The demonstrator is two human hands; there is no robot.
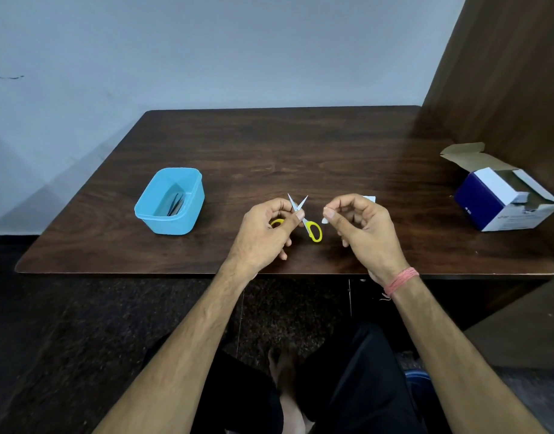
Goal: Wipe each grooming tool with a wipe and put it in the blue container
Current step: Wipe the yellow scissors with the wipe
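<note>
left hand (266, 230) pinching small yellow-handled scissors (303, 219) at pivot, blades spread, above table's (300, 145) near edge | right hand (360, 227) just beside, fingers curled, pinching white wipe (325, 218) | blue container (170, 202) well left, dark tools inside | open box (504, 198) far right

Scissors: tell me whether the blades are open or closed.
Open. The scissors in the left hand show two blade tips spread in a V, yellow handles apart.

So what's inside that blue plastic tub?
Inside the blue plastic tub, a few thin dark metal tools lean against its wall. The near wall hides their lower ends, so the exact kind is unclear.
</note>
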